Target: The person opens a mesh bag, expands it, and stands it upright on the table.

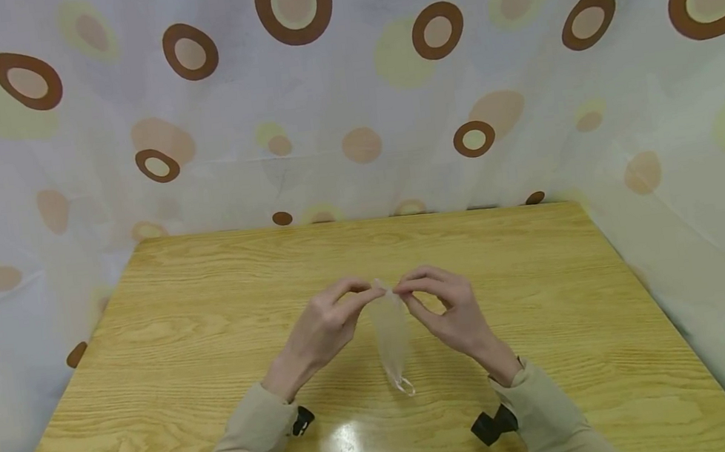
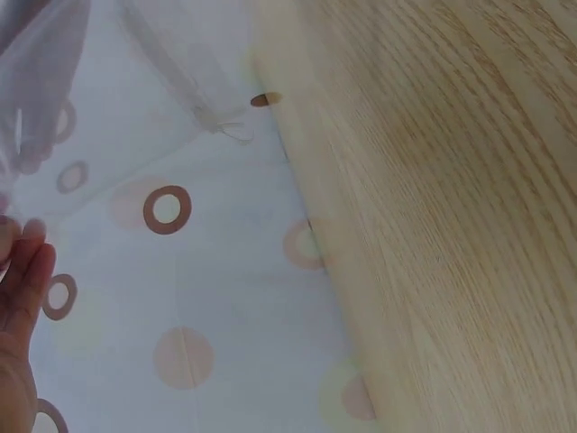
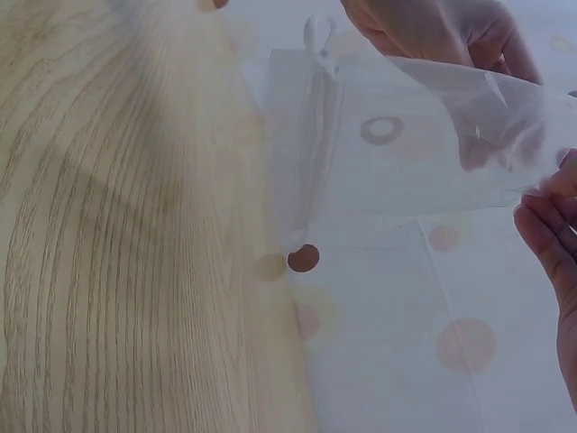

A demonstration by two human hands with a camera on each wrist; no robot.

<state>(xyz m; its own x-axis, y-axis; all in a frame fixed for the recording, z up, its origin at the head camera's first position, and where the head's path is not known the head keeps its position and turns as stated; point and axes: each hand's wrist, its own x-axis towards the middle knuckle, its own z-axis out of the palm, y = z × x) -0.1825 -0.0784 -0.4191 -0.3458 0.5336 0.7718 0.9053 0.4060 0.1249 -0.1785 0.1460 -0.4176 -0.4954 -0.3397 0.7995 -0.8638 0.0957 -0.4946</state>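
Held up a sheer bag [image 1: 391, 338] over the wooden table [image 1: 154, 399], right between left hand [image 1: 329, 319] and right hand [image 1: 451, 311]. Pinched its far end with the left, thumb and fingertips close together. Did pretty much the same with the right, fingertips just beside the other set, so basically a narrow grip on both sides. Was see-through enough to show cloth [image 1: 322, 104] behind it in the right wrist view. Had a little white loop [image 1: 408, 387] at the opposite end, nearer the sleeves [image 1: 242, 441]. Couldn't tell about any contact between loop and tabletop. Further out, wore a black gadget [image 1: 305, 414] at the left wrist and a second gadget [image 1: 486, 429] at the right. Hung beyond the table and along both sides, in brown rings and pale blobs: that same cloth.
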